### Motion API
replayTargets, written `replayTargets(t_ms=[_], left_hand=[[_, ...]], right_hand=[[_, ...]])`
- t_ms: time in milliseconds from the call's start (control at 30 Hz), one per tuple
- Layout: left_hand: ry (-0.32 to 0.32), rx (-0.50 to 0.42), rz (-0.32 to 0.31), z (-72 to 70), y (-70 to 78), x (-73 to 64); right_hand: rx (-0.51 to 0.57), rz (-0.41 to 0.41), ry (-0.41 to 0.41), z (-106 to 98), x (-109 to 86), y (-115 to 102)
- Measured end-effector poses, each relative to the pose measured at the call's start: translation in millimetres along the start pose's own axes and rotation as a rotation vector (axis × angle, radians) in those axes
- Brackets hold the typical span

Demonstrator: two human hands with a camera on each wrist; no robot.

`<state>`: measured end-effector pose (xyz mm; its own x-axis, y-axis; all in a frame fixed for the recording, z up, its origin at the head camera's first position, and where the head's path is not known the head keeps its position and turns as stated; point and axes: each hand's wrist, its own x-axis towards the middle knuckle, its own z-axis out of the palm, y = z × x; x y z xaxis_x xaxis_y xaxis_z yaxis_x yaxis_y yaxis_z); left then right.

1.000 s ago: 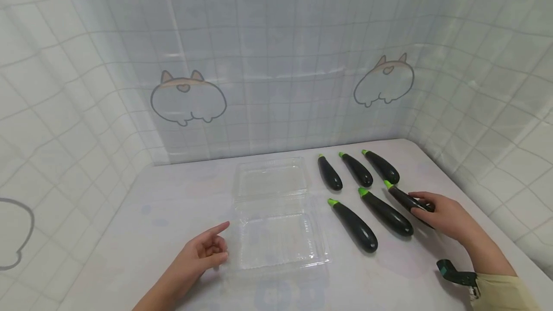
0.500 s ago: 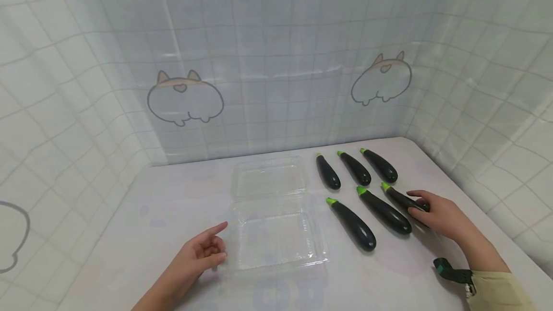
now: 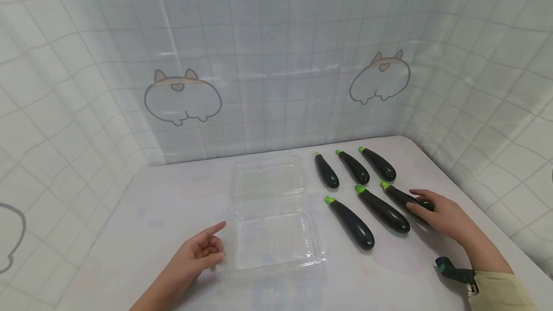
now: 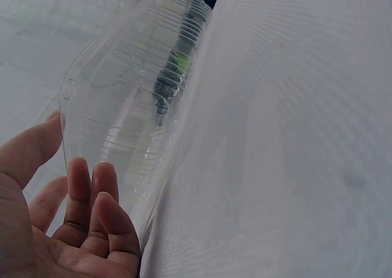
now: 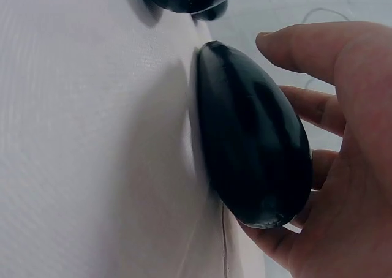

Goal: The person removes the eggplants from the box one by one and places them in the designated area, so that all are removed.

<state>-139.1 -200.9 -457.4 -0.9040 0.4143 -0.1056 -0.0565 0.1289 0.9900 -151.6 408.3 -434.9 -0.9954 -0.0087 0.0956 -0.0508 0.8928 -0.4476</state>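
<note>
A dark eggplant [image 3: 398, 196] with a green stem lies on the table at the right, under my right hand [image 3: 445, 215]. In the right wrist view, the thumb stands off the near side of this eggplant [image 5: 251, 137], while the other fingers curve loosely behind it. My left hand [image 3: 194, 256] hangs relaxed, fingers loosely bent and holding nothing, by the left edge of a clear plastic clamshell container [image 3: 319, 246]. That container lies unfolded, its other half [image 3: 268, 180] towards the back. In the left wrist view, the fingertips are right at the container's edge [image 4: 68, 125].
Several more eggplants lie right of the container: two in the front row [image 3: 352, 224], [image 3: 383, 210] and three behind [image 3: 327, 172], [image 3: 353, 167], [image 3: 378, 164]. White gridded sheeting [image 3: 268, 85] encloses the back and sides of the table [image 3: 173, 205].
The eggplant under my right hand has settled down slightly onto the table, and the thumb has come away from it. My left hand keeps its place beside the container.
</note>
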Motion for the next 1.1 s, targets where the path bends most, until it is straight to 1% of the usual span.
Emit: replayTargets(t_ms=[233, 300, 367, 400, 467, 533, 567, 600, 633, 667, 733, 767, 800, 833, 867, 933, 1000, 1067, 1100], left_hand=[[0.007, -0.02, 0.019, 0.0, -4.2, -8.4], [0.025, -0.014, 0.015, 1.1, -5.2, -9.8], [0.061, 0.02, 0.006, -0.3, -4.6, -8.8], [0.091, 0.052, -0.009, -2.9, -2.7, -6.4], [0.144, 0.141, -0.013, -14.9, 4.6, 4.4], [0.194, 0.289, -0.002, -33.5, 21.6, 25.1], [0.213, 0.394, 0.013, -43.8, 33.6, 39.5], [0.226, 0.517, 0.027, -53.6, 47.1, 57.4], [0.237, 0.651, 0.059, -62.0, 61.6, 77.9], [0.249, 0.798, 0.08, -67.9, 77.4, 99.3], [0.26, 1.092, 0.108, -74.4, 108.3, 143.7], [0.264, 1.211, 0.113, -75.3, 121.6, 164.3], [0.263, 1.298, 0.107, -75.1, 133.5, 182.7], [0.257, 1.354, 0.086, -74.3, 143.0, 197.5], [0.246, 1.388, 0.054, -72.9, 151.1, 209.2], [0.231, 1.393, -0.015, -70.0, 162.3, 224.6], [0.227, 1.364, -0.068, -66.0, 169.3, 230.0], [0.225, 1.353, -0.091, -62.6, 173.5, 229.7], [0.225, 1.35, -0.089, -61.7, 174.2, 229.5]], right_hand=[[0.015, -0.026, 0.002, 3.2, 4.0, -0.1], [0.035, -0.026, 0.005, 1.1, 4.8, 1.5], [0.058, -0.019, 0.008, -2.7, 8.2, 3.1], [0.069, -0.011, 0.009, -5.9, 11.9, 3.0], [0.066, -0.011, 0.012, -14.3, 26.1, 0.6], [0.047, -0.033, 0.003, -25.0, 51.4, -8.2], [0.03, -0.049, -0.005, -30.7, 68.2, -15.5], [0.012, -0.068, -0.016, -36.9, 86.0, -25.1], [-0.008, -0.089, -0.032, -42.9, 104.7, -36.7], [-0.031, -0.105, -0.051, -48.1, 124.3, -49.5], [-0.087, -0.114, -0.09, -55.6, 160.4, -79.7], [-0.115, -0.107, -0.113, -57.9, 175.8, -95.8], [-0.145, -0.101, -0.133, -59.1, 189.1, -111.6], [-0.178, -0.089, -0.158, -58.0, 199.0, -126.5], [-0.211, -0.082, -0.18, -55.8, 207.7, -139.7], [-0.248, -0.064, -0.22, -50.5, 219.0, -163.2], [-0.262, -0.083, -0.238, -45.7, 225.1, -181.6], [-0.269, -0.099, -0.244, -41.9, 227.5, -193.5], [-0.265, -0.1, -0.242, -41.1, 227.6, -196.7]])
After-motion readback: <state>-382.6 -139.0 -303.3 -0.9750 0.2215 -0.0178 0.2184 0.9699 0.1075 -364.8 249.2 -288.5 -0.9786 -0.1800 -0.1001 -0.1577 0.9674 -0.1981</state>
